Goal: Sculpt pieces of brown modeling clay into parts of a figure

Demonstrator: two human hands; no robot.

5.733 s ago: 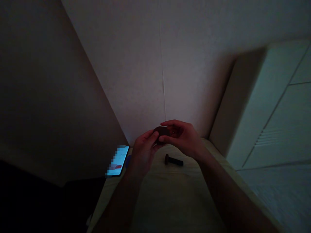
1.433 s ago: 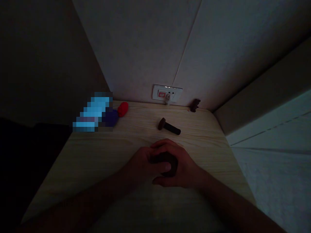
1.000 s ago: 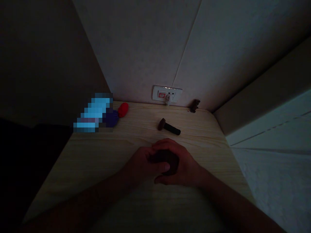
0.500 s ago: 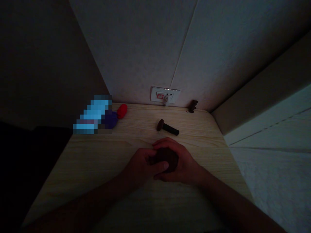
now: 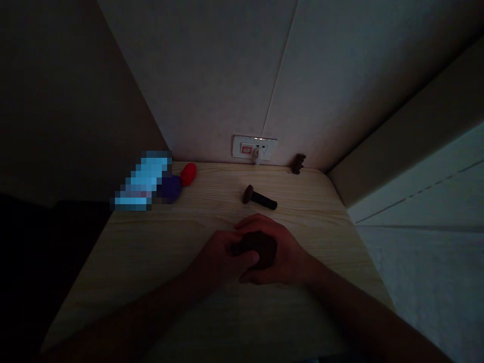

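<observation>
Holding brown lump (image 5: 265,245) between curved left hand (image 5: 219,254) and right hand (image 5: 290,252), over table (image 5: 151,237), unclear whether touching it, near hammer-shaped piece (image 5: 260,198); could deform if squeezed unevenly, or drop if loosened.

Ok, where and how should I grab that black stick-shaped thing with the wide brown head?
Probably come from the right and above with your right hand, pinching the slim black shaft at its middle. It lies along the wooden tabletop, its end pointing right, while the wide brown head sits at the left.

Home-like room; wall socket (image 5: 251,143) (wood-grain tabletop (image 5: 151,242) below).
</observation>
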